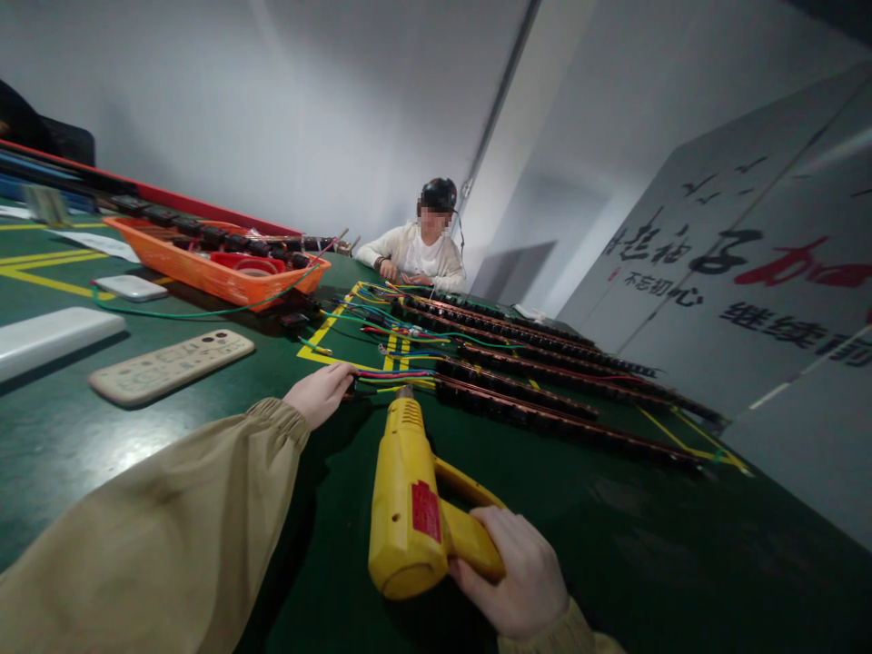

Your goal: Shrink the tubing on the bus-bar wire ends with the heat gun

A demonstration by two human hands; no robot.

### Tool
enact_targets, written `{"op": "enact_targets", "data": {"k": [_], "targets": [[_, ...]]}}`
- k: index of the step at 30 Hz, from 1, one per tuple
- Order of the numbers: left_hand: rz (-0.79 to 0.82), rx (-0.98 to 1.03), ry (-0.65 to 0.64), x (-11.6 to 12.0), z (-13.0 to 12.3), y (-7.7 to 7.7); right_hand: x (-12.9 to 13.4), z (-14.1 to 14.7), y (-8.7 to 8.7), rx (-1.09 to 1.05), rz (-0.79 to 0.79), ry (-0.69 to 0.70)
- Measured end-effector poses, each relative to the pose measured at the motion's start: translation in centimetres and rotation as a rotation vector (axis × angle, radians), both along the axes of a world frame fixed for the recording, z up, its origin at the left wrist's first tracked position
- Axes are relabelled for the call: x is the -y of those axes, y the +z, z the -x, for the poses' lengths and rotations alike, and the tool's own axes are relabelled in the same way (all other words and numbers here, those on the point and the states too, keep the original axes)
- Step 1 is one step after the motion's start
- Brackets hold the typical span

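My right hand (521,568) is wrapped round the handle of a yellow heat gun (403,500) with a red label. Its metal nozzle points away from me, close to a bundle of coloured wires (399,374). My left hand (322,392) is closed on the left end of those wires; a small dark piece shows at the fingertips, too hidden to name. Rightward the wires run into the nearest of several long dark bars with copper-coloured strips (518,404), lying side by side on the green table.
An orange basket (224,272) with dark parts stands at the left back. Nearer lie a beige remote control (173,366), a long white case (54,341) and a small white box (129,288). Across the table (647,563) sits a person (426,245) with hands at other wires.
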State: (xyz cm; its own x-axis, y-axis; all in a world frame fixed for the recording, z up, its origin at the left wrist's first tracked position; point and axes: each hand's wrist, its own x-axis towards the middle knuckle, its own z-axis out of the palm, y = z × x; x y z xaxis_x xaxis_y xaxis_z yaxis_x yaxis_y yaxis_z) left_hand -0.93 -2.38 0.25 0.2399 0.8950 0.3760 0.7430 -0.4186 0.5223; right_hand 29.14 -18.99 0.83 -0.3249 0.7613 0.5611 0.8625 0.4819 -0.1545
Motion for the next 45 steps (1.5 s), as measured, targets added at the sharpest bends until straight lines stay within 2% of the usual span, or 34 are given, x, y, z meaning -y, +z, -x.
{"op": "enact_targets", "data": {"k": [5, 10, 20, 26, 30, 39, 45], "targets": [[-0.042, 0.002, -0.051, -0.2, -0.1, -0.2, 0.3, 0.5, 0.9, 0.047, -0.034, 0.142], [-0.081, 0.013, -0.082, -0.2, -0.1, -0.2, 0.4, 1.4, 1.7, 0.001, -0.047, 0.243], [-0.093, 0.006, -0.074, 0.0, -0.1, -0.1, 0.5, 1.3, 1.6, -0.022, -0.008, 0.222], [-0.069, 0.008, -0.047, -0.2, 0.0, -0.3, 0.6, 0.8, 1.6, 0.035, 0.06, 0.225], [-0.025, 0.032, -0.017, -0.1, 0.0, -0.2, 0.5, 0.6, 1.2, 0.031, 0.071, 0.198], [0.019, 0.005, 0.028, -0.1, 0.1, -0.2, 0.4, 1.1, 0.6, 0.02, 0.098, -0.078], [0.023, -0.001, 0.029, 0.0, 0.0, 0.0, 0.4, 1.1, 0.5, 0.002, 0.078, -0.132]]}}
